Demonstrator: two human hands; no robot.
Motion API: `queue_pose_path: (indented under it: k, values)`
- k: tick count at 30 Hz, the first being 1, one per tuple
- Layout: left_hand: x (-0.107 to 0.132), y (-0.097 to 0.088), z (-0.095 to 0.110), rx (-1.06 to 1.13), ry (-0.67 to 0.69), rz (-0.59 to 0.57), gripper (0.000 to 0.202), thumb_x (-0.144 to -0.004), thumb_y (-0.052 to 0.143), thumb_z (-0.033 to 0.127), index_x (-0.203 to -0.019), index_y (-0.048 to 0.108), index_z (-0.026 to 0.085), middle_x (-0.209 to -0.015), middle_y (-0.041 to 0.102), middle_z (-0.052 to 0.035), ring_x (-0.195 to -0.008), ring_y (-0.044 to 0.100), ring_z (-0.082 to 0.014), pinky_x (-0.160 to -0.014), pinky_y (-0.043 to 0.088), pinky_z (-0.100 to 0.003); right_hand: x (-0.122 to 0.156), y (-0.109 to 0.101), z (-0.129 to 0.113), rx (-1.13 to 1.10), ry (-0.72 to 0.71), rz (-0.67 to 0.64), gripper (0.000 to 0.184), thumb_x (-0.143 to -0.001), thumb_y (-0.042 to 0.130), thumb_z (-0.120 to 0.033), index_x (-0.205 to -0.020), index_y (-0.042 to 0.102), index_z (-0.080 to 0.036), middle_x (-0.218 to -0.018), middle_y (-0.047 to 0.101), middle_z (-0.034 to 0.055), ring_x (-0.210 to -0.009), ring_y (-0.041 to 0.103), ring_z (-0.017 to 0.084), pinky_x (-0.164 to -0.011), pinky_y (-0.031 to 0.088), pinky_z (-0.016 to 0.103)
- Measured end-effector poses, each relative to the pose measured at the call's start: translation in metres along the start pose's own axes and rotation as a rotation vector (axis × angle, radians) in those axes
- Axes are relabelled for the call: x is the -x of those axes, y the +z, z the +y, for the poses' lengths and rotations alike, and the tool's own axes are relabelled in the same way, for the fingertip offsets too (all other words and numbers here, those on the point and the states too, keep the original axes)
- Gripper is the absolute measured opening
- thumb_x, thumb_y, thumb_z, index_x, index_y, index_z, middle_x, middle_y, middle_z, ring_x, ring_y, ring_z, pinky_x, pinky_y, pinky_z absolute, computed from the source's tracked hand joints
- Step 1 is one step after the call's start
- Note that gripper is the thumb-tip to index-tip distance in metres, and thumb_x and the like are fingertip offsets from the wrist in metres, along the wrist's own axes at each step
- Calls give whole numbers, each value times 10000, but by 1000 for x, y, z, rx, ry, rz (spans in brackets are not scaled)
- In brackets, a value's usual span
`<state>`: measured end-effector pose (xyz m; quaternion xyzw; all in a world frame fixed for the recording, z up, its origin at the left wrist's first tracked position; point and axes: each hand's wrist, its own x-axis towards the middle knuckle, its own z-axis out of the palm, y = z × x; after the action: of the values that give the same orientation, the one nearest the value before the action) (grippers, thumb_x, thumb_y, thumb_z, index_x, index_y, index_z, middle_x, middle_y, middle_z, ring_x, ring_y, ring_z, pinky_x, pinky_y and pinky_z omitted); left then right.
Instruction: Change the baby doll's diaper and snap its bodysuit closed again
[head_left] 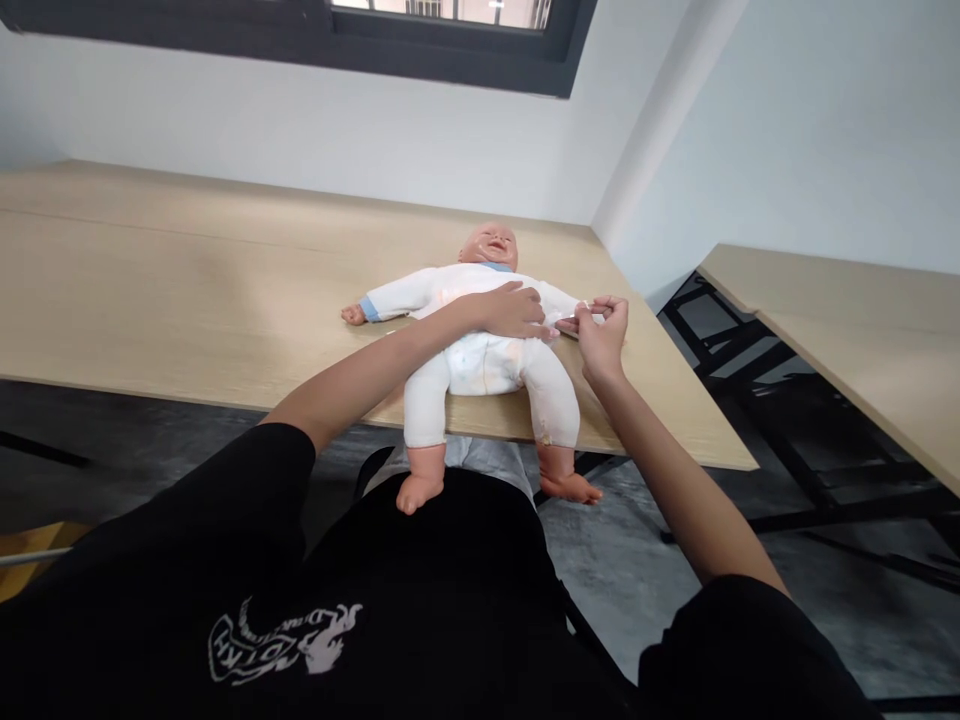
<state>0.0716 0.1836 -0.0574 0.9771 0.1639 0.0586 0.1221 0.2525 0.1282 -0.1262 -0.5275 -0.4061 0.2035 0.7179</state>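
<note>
A baby doll (480, 355) in a white suit with blue cuffs lies on its back on the wooden table (187, 290). Its legs hang over the near edge. My left hand (514, 310) lies flat on the doll's chest, fingers stretched out. My right hand (600, 330) is at the doll's left arm, its fingers pinched on the sleeve end beside a small pale object that I cannot make out.
A second wooden table (840, 310) stands to the right across a gap with black metal frames (720, 340) below. A white wall and a dark window frame (375, 40) lie beyond. The floor is grey.
</note>
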Motion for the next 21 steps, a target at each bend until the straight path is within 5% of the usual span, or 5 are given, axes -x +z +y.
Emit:
queue_pose_path:
  k: [3, 6, 14, 17, 21]
  values:
    - [0, 4, -2, -21, 12, 56, 487, -969, 462, 593, -880, 740, 204, -1394, 617, -111, -1491, 298, -336, -1231, 95, -521, 7, -1, -7, 35, -100, -50, 313, -846, 602, -315, -983, 325, -265, -1037, 456, 3, -626, 656, 100, -588, 613, 275]
    - [-3, 6, -4, -43, -8, 84, 418, -973, 473, 475, -816, 722, 179, -1458, 532, -133, -1464, 324, -338, -1217, 149, -513, 17, 0, -16, 112, -206, -121, 328, -890, 603, -430, -990, 338, -263, -1043, 458, 11, -652, 668, 104, -566, 575, 252]
    - [-8, 5, -13, 160, -152, 259, 191, -758, 472, 72, -899, 536, 184, -1009, 604, -77, -1013, 568, -243, -923, 405, -382, 36, 14, -42, 135, -308, -220, 379, -908, 609, -530, -993, 350, -266, -1042, 489, 25, -678, 670, 132, -609, 581, 301]
    - [-7, 6, -17, 336, -108, 354, 182, -714, 465, 41, -779, 444, 210, -798, 542, -14, -821, 530, -195, -767, 402, -323, 39, 22, -55, 225, -369, -324, 319, -917, 608, -480, -970, 382, -261, -958, 547, 12, -705, 664, 154, -643, 567, 317]
    - [-7, 7, -24, 472, 24, 484, 163, -696, 507, 87, -707, 412, 219, -718, 513, 4, -760, 489, -176, -742, 410, -326, 43, 33, -69, 394, -468, -377, 270, -911, 615, -434, -933, 410, -259, -889, 607, 15, -790, 643, 193, -685, 545, 339]
